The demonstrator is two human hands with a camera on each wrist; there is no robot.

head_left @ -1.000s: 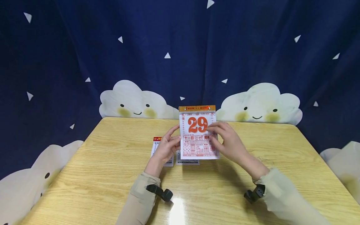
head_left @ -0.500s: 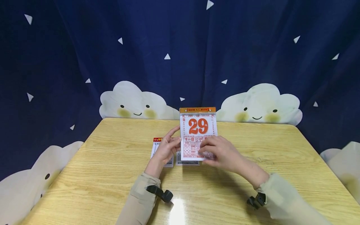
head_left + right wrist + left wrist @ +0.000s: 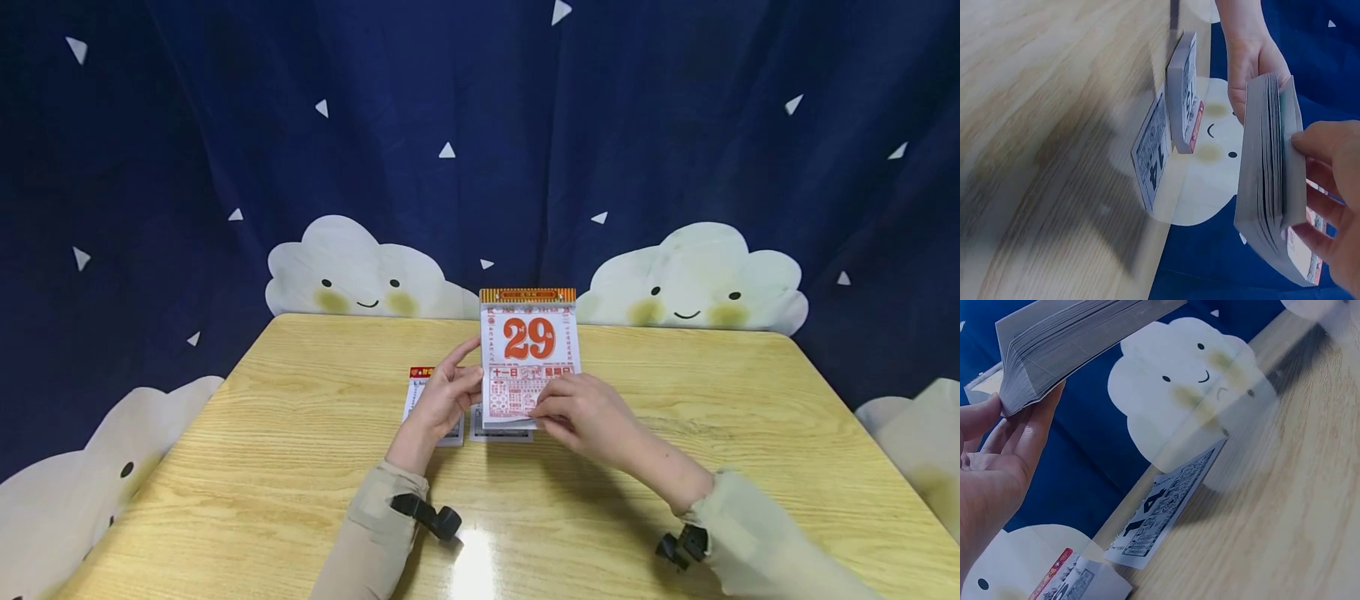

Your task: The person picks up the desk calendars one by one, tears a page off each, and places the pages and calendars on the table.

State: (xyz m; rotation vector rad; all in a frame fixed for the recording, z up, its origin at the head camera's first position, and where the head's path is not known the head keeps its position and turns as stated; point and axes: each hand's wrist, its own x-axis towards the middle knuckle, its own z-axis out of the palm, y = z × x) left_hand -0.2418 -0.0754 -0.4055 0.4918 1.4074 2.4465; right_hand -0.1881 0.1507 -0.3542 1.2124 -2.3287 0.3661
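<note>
Thick white paper calendar (image 3: 527, 359) with red 29, held up between my left hand (image 3: 441, 400), gripping its left side, and my right hand (image 3: 588, 417), pinching its bottom edge (front pages parted).

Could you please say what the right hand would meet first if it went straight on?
Probably the rectangular, red-printed white paper calendar, whose front pages the right hand pinches; beyond, perhaps the left hand, though depth is unclear.

Two hands (image 3: 441, 398) (image 3: 591, 417), two calendars (image 3: 528, 337) (image 3: 1183, 94), one sheet (image 3: 1163, 511), one table (image 3: 300, 500).
</note>
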